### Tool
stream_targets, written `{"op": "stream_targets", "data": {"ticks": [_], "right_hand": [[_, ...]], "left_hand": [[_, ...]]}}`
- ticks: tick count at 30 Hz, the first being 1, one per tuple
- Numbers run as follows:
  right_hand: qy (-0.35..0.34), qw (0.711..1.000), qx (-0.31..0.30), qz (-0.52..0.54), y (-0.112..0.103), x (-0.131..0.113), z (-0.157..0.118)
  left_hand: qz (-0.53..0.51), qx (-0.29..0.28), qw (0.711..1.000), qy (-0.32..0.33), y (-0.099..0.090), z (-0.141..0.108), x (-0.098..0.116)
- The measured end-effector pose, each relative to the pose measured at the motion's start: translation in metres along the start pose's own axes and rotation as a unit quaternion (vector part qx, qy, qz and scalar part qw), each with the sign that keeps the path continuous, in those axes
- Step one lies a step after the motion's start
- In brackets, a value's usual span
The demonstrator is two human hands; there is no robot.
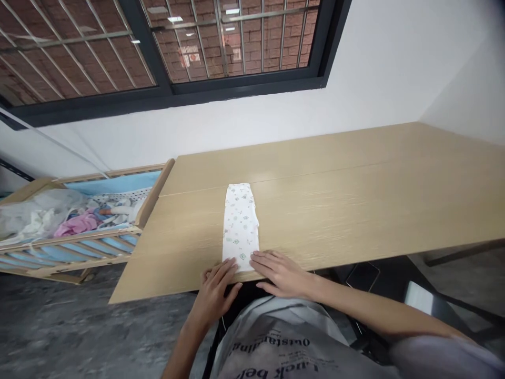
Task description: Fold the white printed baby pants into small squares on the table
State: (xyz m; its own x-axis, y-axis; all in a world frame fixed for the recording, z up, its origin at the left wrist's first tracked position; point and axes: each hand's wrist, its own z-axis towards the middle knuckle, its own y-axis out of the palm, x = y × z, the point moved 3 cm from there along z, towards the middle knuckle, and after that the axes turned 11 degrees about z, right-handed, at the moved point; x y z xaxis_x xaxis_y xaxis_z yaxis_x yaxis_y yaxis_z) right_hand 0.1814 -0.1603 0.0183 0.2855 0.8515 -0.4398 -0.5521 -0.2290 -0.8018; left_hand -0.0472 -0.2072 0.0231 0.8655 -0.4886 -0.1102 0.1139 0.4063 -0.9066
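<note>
A pair of white baby pants (240, 221) with a small print of green and grey figures lies on the wooden table, folded lengthwise into a narrow strip. Its near end reaches close to the table's front edge. My left hand (219, 287) rests at the near left corner, fingertips on the cloth and thumb stretched out over the edge. At the near right corner lies my right hand (278, 272), fingers extended flat with their tips on the fabric. Neither hand grips anything.
The pale wooden table (355, 195) runs along the white wall beneath a barred window (236, 42). To the left stands a wooden crib (153, 197) with blue lining, holding heaped clothes (79, 222) and a clear plastic bag. Dark chair parts (394, 284) show below the table at right.
</note>
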Motion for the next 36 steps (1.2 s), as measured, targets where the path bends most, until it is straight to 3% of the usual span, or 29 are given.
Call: {"op": "stream_targets", "data": {"ticks": [5, 9, 13, 16, 19, 23, 26, 30, 36], "right_hand": [[-0.024, 0.997, 0.068, -0.035, 0.013, -0.004, -0.026], [-0.014, 0.996, 0.09, 0.016, 0.001, -0.017, -0.028], [0.07, 0.98, 0.135, 0.131, -0.03, -0.024, -0.012], [0.128, 0.959, 0.167, 0.188, -0.057, -0.014, 0.012], [0.16, 0.948, 0.192, 0.197, -0.078, 0.013, 0.042], [0.216, 0.92, 0.238, 0.223, -0.088, 0.073, 0.083], [0.238, 0.902, 0.261, 0.25, -0.085, 0.122, 0.112], [0.291, 0.893, 0.248, 0.236, -0.073, 0.179, 0.143], [0.358, 0.887, 0.232, 0.179, -0.046, 0.228, 0.163]], "left_hand": [[-0.007, -0.001, 0.999, 0.046, -0.004, -0.01, 0.009], [-0.08, 0.029, 0.995, 0.051, -0.012, -0.009, 0.009], [-0.166, 0.132, 0.977, -0.024, -0.021, 0.017, 0.0], [-0.196, 0.179, 0.959, -0.1, -0.028, 0.05, -0.014], [-0.223, 0.175, 0.944, -0.169, -0.032, 0.089, -0.033], [-0.293, 0.147, 0.913, -0.242, -0.021, 0.144, -0.068], [-0.322, 0.121, 0.892, -0.292, 0.001, 0.181, -0.097], [-0.316, 0.082, 0.891, -0.316, 0.038, 0.216, -0.126], [-0.275, 0.013, 0.894, -0.353, 0.091, 0.23, -0.142]]}}
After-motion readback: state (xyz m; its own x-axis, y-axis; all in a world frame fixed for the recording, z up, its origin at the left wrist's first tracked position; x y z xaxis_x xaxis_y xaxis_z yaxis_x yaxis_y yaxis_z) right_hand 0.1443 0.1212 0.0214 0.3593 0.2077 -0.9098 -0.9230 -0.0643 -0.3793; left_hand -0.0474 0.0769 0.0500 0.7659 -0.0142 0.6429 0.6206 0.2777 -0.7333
